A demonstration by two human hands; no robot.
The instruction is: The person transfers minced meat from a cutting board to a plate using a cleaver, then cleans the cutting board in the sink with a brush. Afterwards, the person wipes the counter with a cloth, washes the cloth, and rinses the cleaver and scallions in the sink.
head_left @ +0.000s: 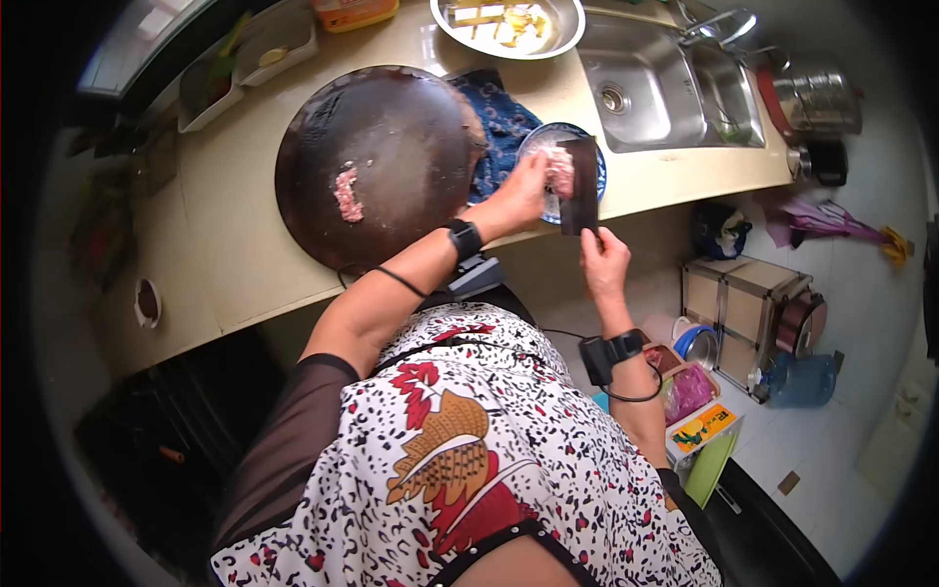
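A dark, wide-bladed cleaver point(584, 191) is held upright in view by my right hand point(604, 259), its fingers closed round the handle end. My left hand point(518, 196) presses its fingers on a clump of pink minced meat point(558, 171) against the blade's left side. Both are over a blue-rimmed plate point(601, 183), partly covered by blade and hand. To the left, a smaller strip of minced meat point(347, 195) lies on the big round dark chopping board point(411, 127).
A blue patterned cloth point(499, 112) lies between board and plate. A white basin point(579, 39) with food pieces stands behind, beside a double steel sink point(636, 103). A small white dish point(148, 304) sits at the left. Boxes and a wooden case point(734, 303) stand on the floor.
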